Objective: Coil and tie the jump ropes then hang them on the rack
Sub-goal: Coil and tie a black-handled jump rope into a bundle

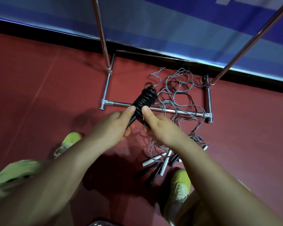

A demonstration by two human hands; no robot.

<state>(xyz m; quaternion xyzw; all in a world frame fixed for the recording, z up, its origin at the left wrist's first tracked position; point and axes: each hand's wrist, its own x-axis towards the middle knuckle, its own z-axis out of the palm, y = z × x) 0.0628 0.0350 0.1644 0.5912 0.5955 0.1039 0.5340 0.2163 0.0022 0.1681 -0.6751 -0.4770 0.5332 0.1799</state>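
A red floor [31, 82] is seen from above, bounded at the far side by a blue banner [153, 22] along the wall. A chrome rack [170, 111] stands on the floor, its two uprights rising out of view and its base bars framing a loose tangle of grey and dark jump ropes [178, 95], which is draped over the near base bar. White and black handles [160, 162] are piled on the floor just beside a yellow-green shoe [180, 183]; a second shoe [70, 141] is seen at the left. A black coiled jump rope [144, 99] is held above the near bar, gripped from either side: the left hand [114, 126] is curled round its black handle, the right hand [160, 126] is closed on the lower coils, both thumbs pressed against the wrapping.
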